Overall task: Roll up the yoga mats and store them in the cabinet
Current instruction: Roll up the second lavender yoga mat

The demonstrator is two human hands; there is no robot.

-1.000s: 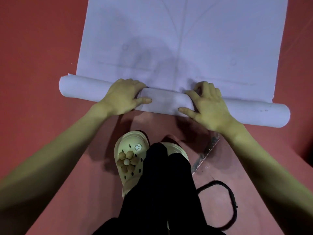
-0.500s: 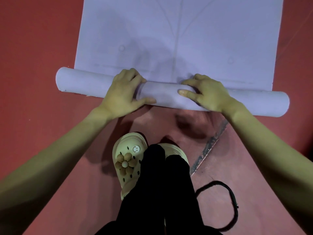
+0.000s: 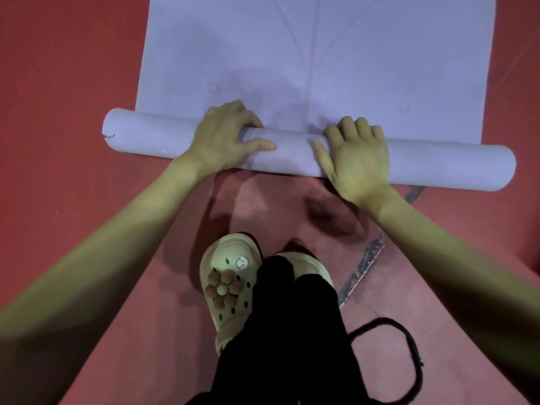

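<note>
A pale lilac yoga mat (image 3: 315,48) lies flat on the red floor and runs away from me. Its near end is wound into a roll (image 3: 292,154) that lies crosswise in front of my feet. My left hand (image 3: 225,135) grips the roll left of its middle, fingers curled over the far side and thumb along the near side. My right hand (image 3: 358,156) lies on top of the roll right of its middle, fingers bent over the far edge, thumb pointing left. No cabinet is in view.
The floor (image 3: 58,83) is red matting with a dark worn seam (image 3: 365,267) running diagonally at the right. My beige clogs (image 3: 230,285) and black trousers stand just behind the roll. A black cord loop (image 3: 409,355) lies on the floor at the lower right.
The roll has moved further up the mat, away from me, and grown thicker. My right hand has shifted from the near side onto the top of the roll.
</note>
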